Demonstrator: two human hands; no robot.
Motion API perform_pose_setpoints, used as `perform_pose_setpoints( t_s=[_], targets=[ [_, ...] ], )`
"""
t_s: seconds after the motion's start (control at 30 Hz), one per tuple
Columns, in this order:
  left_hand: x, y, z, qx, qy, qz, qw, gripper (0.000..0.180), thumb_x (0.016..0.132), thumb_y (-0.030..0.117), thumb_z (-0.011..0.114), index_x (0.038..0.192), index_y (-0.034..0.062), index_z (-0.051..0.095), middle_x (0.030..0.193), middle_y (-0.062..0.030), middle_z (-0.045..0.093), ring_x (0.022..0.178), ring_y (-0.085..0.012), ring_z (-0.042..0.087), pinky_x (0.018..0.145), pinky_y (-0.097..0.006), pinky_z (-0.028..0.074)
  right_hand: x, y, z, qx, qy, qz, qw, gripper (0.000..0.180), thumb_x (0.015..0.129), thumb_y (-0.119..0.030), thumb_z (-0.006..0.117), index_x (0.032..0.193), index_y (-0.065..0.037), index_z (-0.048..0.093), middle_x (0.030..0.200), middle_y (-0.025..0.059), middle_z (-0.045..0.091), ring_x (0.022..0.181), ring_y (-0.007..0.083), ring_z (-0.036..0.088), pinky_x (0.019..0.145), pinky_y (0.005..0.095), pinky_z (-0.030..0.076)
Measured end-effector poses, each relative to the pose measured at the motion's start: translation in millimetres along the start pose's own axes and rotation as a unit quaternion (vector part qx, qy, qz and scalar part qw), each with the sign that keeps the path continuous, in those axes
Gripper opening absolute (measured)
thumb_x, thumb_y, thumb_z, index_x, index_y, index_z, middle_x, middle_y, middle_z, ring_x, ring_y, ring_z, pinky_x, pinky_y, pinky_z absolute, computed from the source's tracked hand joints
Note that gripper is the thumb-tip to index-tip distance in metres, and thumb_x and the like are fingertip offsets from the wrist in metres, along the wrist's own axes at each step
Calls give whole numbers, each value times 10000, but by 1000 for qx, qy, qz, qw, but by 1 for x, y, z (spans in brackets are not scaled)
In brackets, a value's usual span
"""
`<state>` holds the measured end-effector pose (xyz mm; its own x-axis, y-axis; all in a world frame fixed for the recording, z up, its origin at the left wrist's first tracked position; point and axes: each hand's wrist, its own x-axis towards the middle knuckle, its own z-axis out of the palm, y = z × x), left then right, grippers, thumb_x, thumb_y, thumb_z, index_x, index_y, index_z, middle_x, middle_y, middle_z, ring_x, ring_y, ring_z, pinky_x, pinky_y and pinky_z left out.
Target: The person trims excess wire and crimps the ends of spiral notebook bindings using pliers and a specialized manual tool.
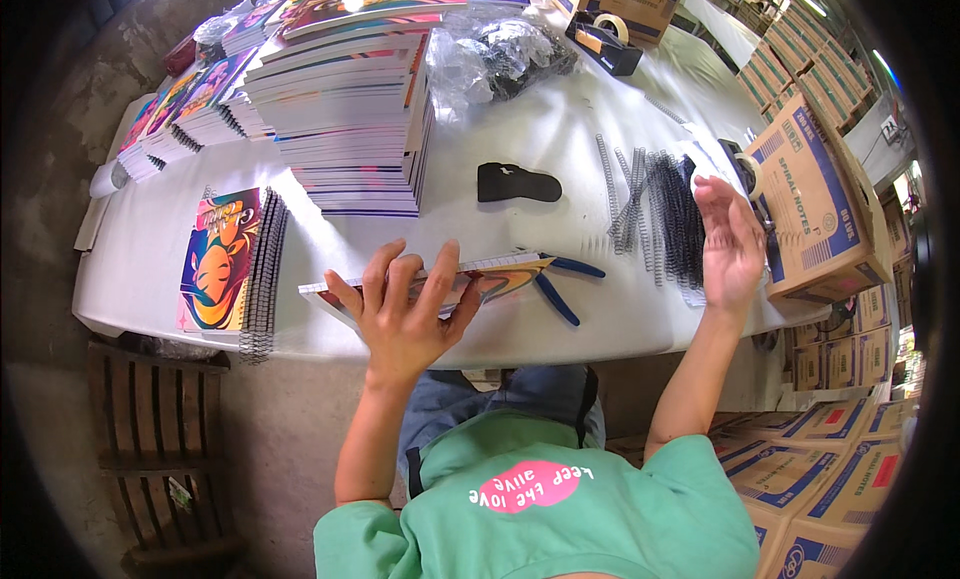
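Note:
My left hand point(410, 304) grips a thin notebook point(505, 277) with a colourful cover, stood on edge at the table's front. Its fingers are spread over the upper edge, and part of the notebook is hidden behind them. Blue-handled pliers point(556, 297) lie against its right end. My right hand point(732, 249) is raised beside a pile of black spiral binding coils point(672, 214). Its fingers are partly bent and apart, with nothing plainly held in them. A flat black object point(518, 183) lies on the table beyond the notebook.
A tall stack of notebooks point(350, 129) stands at the back left. Coil-bound notebooks point(220, 264) lie left. Clear plastic wrap point(495, 54) and a tape dispenser point(605, 44) are at the back. A cardboard box point(810, 199) stands right; a wooden chair point(155, 409) is lower left.

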<state>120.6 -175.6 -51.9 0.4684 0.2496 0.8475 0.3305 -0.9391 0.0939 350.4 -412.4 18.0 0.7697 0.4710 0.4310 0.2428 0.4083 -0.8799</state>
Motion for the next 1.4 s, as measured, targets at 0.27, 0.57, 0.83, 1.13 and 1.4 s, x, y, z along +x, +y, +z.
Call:
perform_pose_setpoints(
  t_s=[0.27, 0.57, 0.83, 1.13, 1.4],
  targets=[
    [9, 9, -11, 12, -26, -17, 999, 412, 669, 362, 742, 1047, 217, 670, 775, 17, 483, 914, -187, 552, 1056, -643, -22, -90, 30, 127, -136, -215, 94, 963, 843, 743, -76, 568, 1463, -9, 134, 1532, 156, 143, 1423, 257, 103, 1139, 390, 87],
    [-4, -6, -11, -50, -13, 33, 998, 330, 699, 321, 740, 1015, 244, 682, 748, 31, 444, 763, -149, 500, 1053, -454, 202, -76, 22, 120, -131, -192, 157, 960, 688, 899, -81, 551, 1474, -93, 172, 1406, 127, 351, 1186, 219, 426, 977, 332, 362],
    [-12, 6, -7, -60, -2, 16, 998, 476, 591, 542, 738, 800, 156, 553, 851, -48, 447, 934, -266, 525, 1102, -526, 48, -55, 13, 81, -158, -220, 183, 945, 312, 917, -236, 584, 1164, -45, 603, 852, 12, 601, 681, 86, 480, 627, 228, 405],
    [-7, 43, 6, -38, 54, -103, 992, 698, 571, 649, 737, 833, 93, 406, 908, -84, 407, 1065, -363, 452, 1026, -618, 81, -42, 15, 96, -227, -255, 64, 938, 157, 842, -38, 627, 992, -14, 665, 838, 72, 628, 753, 127, 583, 697, 259, 463],
    [-12, 39, 11, -44, 37, -56, 997, 591, 569, 574, 768, 802, 135, 449, 847, -66, 407, 957, -312, 455, 1049, -615, 91, -37, 8, 101, -255, -297, 66, 918, 198, 843, 1, 601, 1023, -37, 674, 851, 84, 636, 768, 141, 591, 702, 263, 458]
  ],
)
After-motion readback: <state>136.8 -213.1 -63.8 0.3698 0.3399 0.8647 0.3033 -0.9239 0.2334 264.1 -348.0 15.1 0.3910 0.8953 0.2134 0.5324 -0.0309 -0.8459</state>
